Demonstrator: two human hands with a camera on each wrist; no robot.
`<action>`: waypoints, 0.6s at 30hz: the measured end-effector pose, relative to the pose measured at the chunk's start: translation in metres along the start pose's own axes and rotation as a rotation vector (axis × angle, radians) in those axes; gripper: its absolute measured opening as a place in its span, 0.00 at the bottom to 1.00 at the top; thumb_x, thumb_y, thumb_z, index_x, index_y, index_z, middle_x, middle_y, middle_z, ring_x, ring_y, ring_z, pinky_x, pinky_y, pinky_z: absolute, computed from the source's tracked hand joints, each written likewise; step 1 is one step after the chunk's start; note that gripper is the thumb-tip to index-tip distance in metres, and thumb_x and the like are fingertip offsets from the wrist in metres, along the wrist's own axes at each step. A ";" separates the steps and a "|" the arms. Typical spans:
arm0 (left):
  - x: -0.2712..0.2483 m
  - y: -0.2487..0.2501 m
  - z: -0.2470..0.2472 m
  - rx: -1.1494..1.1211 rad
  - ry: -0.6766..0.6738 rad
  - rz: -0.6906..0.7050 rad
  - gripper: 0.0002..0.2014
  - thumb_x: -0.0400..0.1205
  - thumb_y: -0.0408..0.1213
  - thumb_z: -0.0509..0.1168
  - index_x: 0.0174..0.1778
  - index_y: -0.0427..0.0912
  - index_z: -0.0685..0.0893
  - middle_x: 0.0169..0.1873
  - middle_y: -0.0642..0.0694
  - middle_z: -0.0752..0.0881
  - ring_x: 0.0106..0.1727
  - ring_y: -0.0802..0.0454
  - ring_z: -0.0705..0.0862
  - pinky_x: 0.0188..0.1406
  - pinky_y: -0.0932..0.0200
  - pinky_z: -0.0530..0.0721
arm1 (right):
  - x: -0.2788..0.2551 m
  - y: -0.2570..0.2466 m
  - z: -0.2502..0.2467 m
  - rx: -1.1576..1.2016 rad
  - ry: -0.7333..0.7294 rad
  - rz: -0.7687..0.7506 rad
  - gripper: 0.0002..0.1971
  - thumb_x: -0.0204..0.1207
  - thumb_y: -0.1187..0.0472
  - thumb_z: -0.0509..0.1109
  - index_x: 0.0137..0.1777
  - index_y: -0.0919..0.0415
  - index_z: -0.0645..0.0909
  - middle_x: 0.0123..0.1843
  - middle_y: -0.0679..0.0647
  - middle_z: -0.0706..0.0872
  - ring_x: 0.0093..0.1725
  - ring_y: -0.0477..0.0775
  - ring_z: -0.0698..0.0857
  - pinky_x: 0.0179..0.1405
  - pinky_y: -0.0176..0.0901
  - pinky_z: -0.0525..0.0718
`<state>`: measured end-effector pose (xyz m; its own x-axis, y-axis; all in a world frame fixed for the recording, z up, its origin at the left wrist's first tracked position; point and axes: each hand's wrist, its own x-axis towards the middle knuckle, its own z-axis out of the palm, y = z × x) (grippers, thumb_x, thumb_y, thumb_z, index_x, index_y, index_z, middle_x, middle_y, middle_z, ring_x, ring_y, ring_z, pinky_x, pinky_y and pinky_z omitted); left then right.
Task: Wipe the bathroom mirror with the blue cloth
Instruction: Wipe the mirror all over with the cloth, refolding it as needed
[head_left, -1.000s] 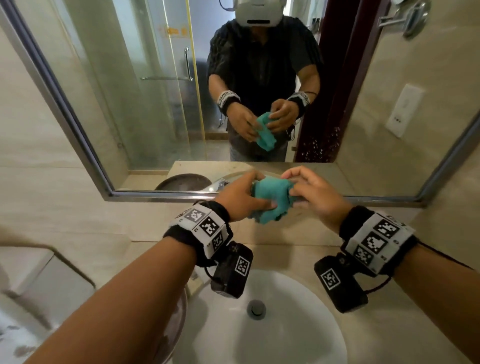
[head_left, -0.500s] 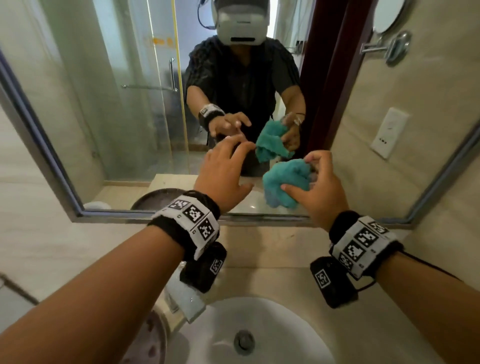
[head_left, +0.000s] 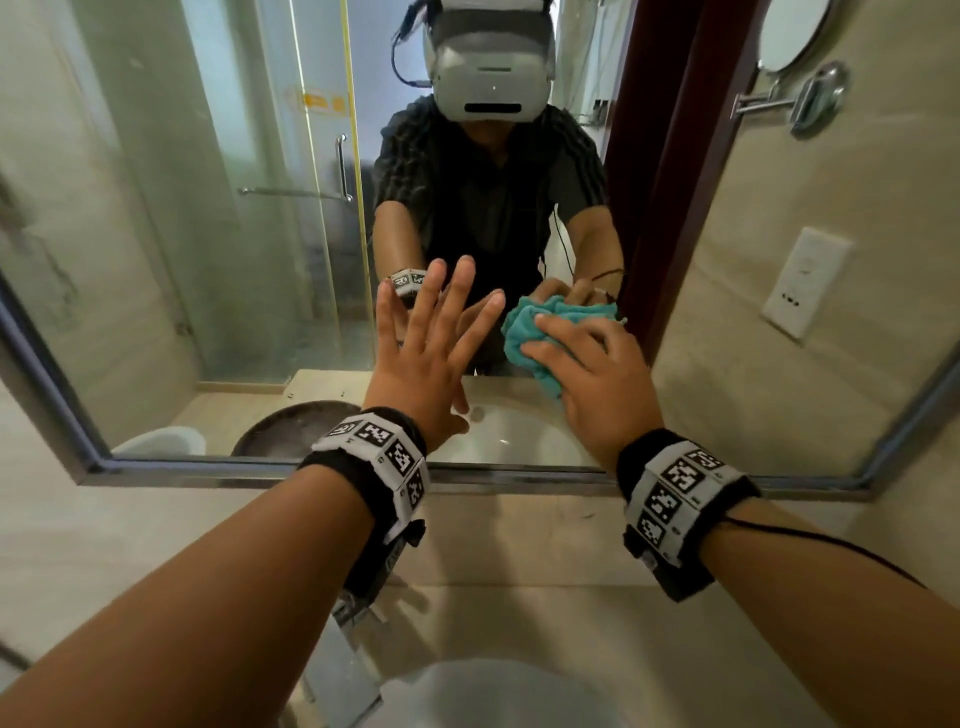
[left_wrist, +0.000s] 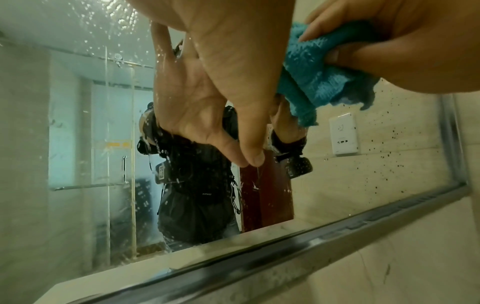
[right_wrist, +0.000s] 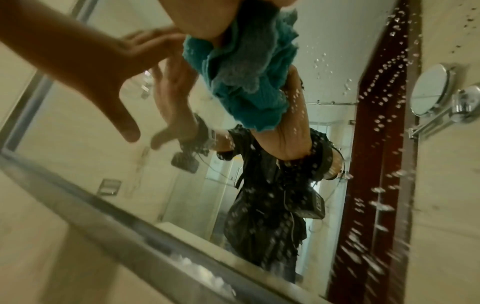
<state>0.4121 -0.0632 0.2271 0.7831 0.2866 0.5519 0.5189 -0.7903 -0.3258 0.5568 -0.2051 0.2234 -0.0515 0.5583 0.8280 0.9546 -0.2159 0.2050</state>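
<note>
Blue terry cloth, bunched into a wad, is sitting under the right hand, which is pressing it flat against the bathroom mirror low down and right of the glass's middle. The fingers of that hand are curling over the wad and the thumb is pinching it from below, as the left wrist view shows; bunching it this way is probably giving the palm a thick pad to push with, and the loose edges are hanging clear beneath. The left hand is holding nothing: its fingers are spread and straight, just left of the cloth, and the palm is meeting its own reflection so closely that it seems to be resting on the glass, likely bracing the person as they are leaning over the sink. Whether the fingertips are actually touching, I cannot tell.

Water droplets are speckling the mirror around and above both hands in the wrist views, so wiping looks barely begun. The metal frame is running along the near edge just below the hands, and a round shaving mirror on a bracket is appearing at the far right, apparently as a reflection. A sensible next stroke, in my judgement, would be sweeping the wad across the droplet-covered area.
</note>
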 end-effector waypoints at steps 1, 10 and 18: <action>0.001 0.000 0.000 0.007 0.004 -0.006 0.70 0.61 0.63 0.77 0.80 0.51 0.27 0.79 0.39 0.28 0.79 0.36 0.28 0.74 0.27 0.32 | -0.006 0.003 0.002 -0.037 -0.045 -0.047 0.18 0.76 0.65 0.68 0.65 0.61 0.81 0.69 0.57 0.80 0.58 0.57 0.73 0.62 0.53 0.73; 0.005 -0.002 0.006 0.076 0.035 -0.019 0.73 0.53 0.68 0.77 0.82 0.51 0.32 0.80 0.39 0.30 0.81 0.35 0.37 0.72 0.29 0.30 | 0.024 0.023 -0.022 -0.150 -0.011 -0.160 0.25 0.74 0.66 0.69 0.72 0.59 0.74 0.72 0.55 0.77 0.58 0.60 0.72 0.56 0.59 0.75; 0.005 -0.005 0.010 0.101 0.085 0.010 0.74 0.52 0.71 0.74 0.81 0.50 0.31 0.75 0.39 0.21 0.80 0.34 0.37 0.73 0.29 0.33 | -0.052 0.005 0.023 -0.183 -0.223 -0.327 0.27 0.71 0.66 0.75 0.71 0.58 0.76 0.72 0.55 0.78 0.57 0.61 0.78 0.57 0.59 0.79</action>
<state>0.4168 -0.0523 0.2238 0.7589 0.2283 0.6099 0.5461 -0.7333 -0.4050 0.5710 -0.2167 0.1698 -0.2584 0.7762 0.5752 0.8300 -0.1263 0.5433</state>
